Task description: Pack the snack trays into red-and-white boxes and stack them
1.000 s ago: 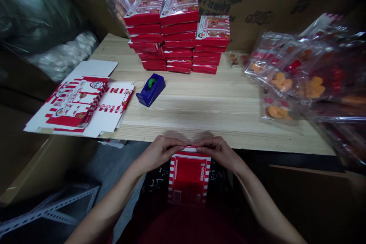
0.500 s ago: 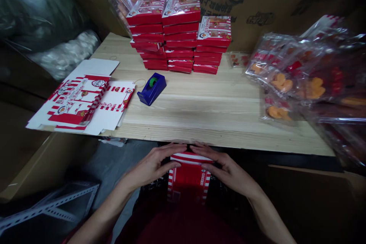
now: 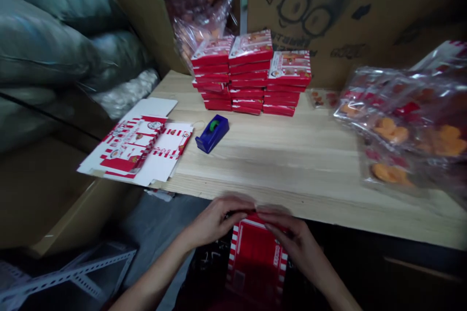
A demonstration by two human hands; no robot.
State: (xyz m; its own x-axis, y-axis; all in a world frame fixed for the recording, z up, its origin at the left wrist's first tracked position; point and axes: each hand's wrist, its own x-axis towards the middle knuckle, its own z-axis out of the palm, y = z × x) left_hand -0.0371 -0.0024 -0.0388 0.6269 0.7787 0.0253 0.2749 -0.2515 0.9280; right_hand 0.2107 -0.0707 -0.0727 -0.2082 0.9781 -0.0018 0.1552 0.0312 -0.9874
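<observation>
A red cardboard box with white-striped sides rests in my lap, just below the front edge of the table. My left hand is closed on its upper left end, thumb on the near face and fingers over the top edge. On the upper right end, my right hand grips in the same way, its fingers slightly blurred. Both sets of fingertips nearly meet at the box's top flap.
Stacked red boxes stand at the back of the wooden table. A blue tape dispenser sits left of centre, beside flat printed cartons. Clear bags of food-shaped pieces are heaped at right.
The view has shifted left and upward. My fingers have closed in on the box's top end, and the white-striped flap there is now folded down, with more of the red face showing.
</observation>
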